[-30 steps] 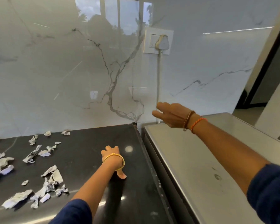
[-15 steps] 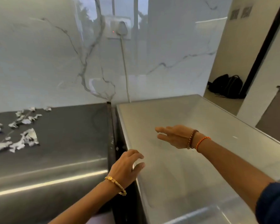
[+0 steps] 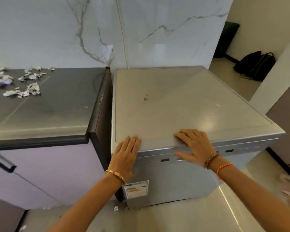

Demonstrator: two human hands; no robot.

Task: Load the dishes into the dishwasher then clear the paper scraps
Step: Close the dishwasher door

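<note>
- Head view: the dishwasher, a silver freestanding unit, is being seen from above with its door closed, standing just to the right of the dark countertop.
- The left hand is being laid flat over the near-left front edge of the dishwasher top, fingers straight and together, with nothing being gripped.
- The right hand is being rested on the near front edge further right, fingers spread over the top and the thumb lying along the front panel; nothing is being clasped.
- The paper scraps are being left scattered on the far left part of the countertop, well apart from both hands.
- A black backpack is being seen on the floor at the far right.
- No dishes are being shown.
</note>
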